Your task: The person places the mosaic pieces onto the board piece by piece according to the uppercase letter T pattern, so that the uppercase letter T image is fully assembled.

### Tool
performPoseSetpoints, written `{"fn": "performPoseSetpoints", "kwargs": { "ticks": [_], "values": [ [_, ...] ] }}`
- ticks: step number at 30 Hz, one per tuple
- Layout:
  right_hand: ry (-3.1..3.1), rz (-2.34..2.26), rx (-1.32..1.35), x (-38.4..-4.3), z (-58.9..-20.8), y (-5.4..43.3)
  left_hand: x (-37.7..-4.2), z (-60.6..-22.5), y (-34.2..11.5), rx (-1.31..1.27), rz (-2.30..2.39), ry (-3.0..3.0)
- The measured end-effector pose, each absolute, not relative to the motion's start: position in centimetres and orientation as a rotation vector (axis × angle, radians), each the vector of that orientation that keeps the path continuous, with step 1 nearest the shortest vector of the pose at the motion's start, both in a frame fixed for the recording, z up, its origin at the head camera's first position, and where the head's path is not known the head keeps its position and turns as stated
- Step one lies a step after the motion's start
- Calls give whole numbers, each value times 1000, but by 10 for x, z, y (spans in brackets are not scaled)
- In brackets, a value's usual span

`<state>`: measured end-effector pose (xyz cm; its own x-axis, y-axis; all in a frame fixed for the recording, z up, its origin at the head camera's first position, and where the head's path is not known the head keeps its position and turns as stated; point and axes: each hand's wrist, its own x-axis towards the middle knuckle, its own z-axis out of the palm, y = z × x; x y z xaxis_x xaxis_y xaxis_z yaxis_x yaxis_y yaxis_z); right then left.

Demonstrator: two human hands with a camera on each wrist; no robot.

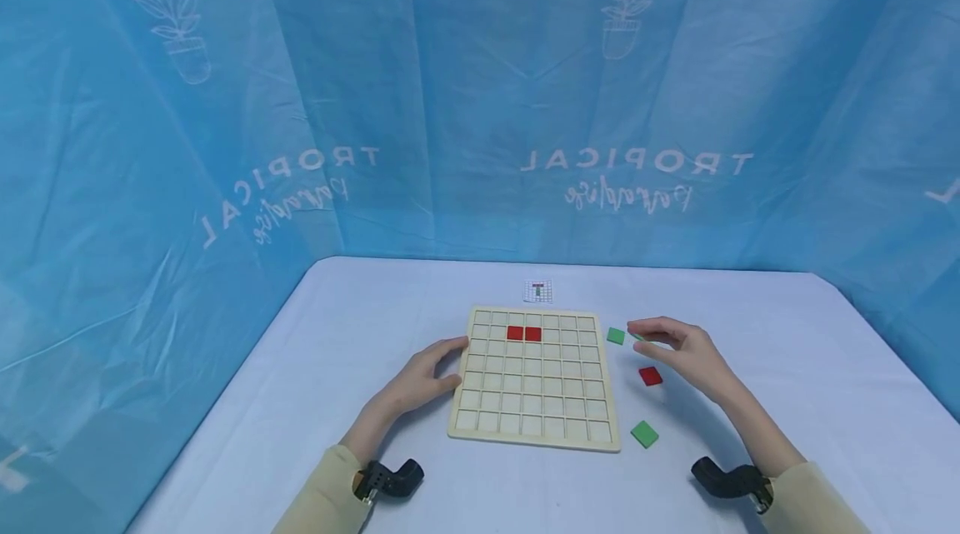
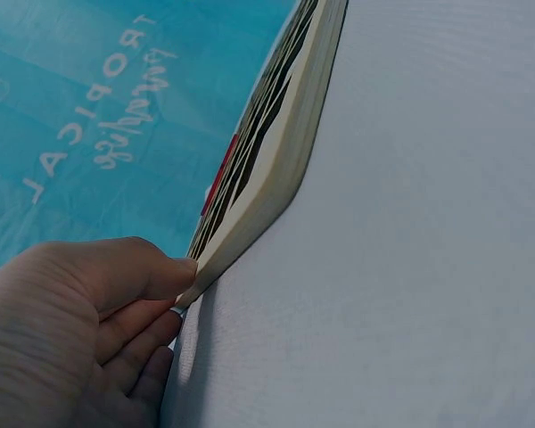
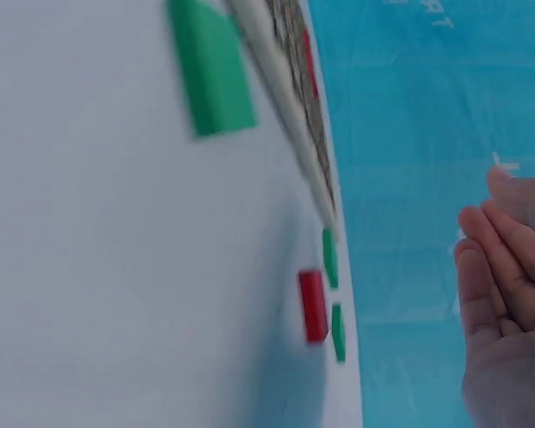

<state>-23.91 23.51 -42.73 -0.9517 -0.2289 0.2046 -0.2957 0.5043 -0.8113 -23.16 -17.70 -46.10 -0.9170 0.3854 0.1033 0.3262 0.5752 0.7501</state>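
Observation:
My left hand (image 1: 422, 376) rests against the left edge of a pale wooden grid board (image 1: 534, 442), thumb and forefinger spread along it. In the left wrist view the thumb touches the board's rim. Two red square tiles (image 1: 524, 334) sit side by side in the grid near its far end. Right of the board, my right hand (image 1: 678, 351) hovers with thumb and fingers apart; the right wrist view shows nothing in it. Below it lie a green tile (image 3: 339, 333), partly covered in the head view, and a red tile (image 1: 650, 376). Another green tile (image 1: 616, 336) lies by the board.
A further green tile (image 1: 644, 434) lies near the board's near right corner. Beyond the board is a small printed card (image 1: 537, 291) with a coloured T on a grid. White cloth (image 1: 405, 292) covers the table; a blue printed curtain (image 1: 480, 101) hangs behind it.

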Motion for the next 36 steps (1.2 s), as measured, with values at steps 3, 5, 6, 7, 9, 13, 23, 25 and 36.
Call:
{"fn": "performPoseSetpoints", "kwargs": {
  "ticks": [3, 5, 6, 7, 9, 13, 23, 25, 36],
  "values": [
    [-2670, 1404, 479, -234, -431, 243, -232, -461, -178, 616, 1275, 2725],
    [-2674, 1375, 492, -230, -435, 247, -232, -461, -178, 617, 1274, 2728],
    [-2674, 1370, 494, -229, -437, 250, -232, -461, -178, 616, 1271, 2731],
    [-2678, 1363, 492, -228, -438, 251, -232, -462, -179, 615, 1269, 2732],
    [-2689, 1344, 485, -227, -442, 254, -231, -462, -179, 615, 1267, 2736],
    [-2715, 1333, 456, -226, -448, 258, -231, -461, -179, 617, 1278, 2734],
    [-2776, 1251, 447, -225, -465, 267, -231, -462, -179, 613, 1273, 2737],
    [-2783, 1235, 447, -225, -467, 268, -232, -462, -179, 612, 1268, 2739],
    [-2786, 1143, 481, -223, -472, 271, -232, -462, -177, 602, 1263, 2729]
  ]
}}
